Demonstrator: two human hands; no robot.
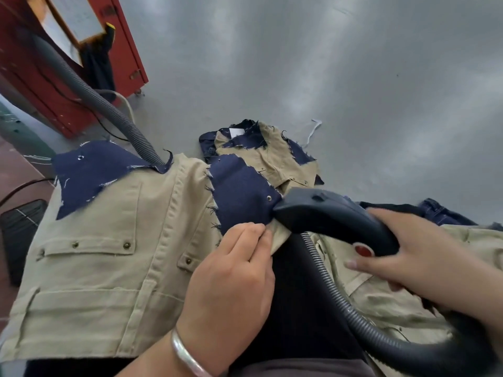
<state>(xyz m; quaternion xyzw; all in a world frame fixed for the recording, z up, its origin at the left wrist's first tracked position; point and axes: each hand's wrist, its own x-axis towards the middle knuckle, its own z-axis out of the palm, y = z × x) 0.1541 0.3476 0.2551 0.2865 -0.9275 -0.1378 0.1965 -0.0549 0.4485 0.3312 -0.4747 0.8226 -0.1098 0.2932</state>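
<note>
**Thread-cleaning a khaki jacket with a suction nozzle: mid-job**

Left hand [231, 273] pinches the jacket [109, 240] at its front edge, thumb and fingers together on the khaki hem right where the navy panel ends. Right hand [424, 257] wraps the handle of the dark nozzle [334, 216], thumb lying beside the red button [363, 251]. Nozzle tip touches the navy panel next to a snap. Ribbed hose [340, 295] runs from the nozzle down across the lap and out bottom right. Jacket lies spread over the person's lap, pockets up.

Progress, my read: partway. Loose threads fringe the navy panel edge left of the nozzle, and white bits show on the far navy shoulder patch, so most of this piece looks undone. A stack of like jackets [266, 156] lies on the floor ahead, likely finished ones. More khaki cloth [394, 295] lies under the right forearm, likely waiting; can't tell how many pieces.

Surface: no table, the work is on the lap. Floor [326, 63] is smooth grey and glossy, with a white strip [313, 131] lying near the stack. Upper left stands a red metal cabinet [54, 99] with papers on it. A second grey hose [89, 85] runs from that side to the jacket's far edge. Silver bangle [187, 355] on the left wrist.
</note>
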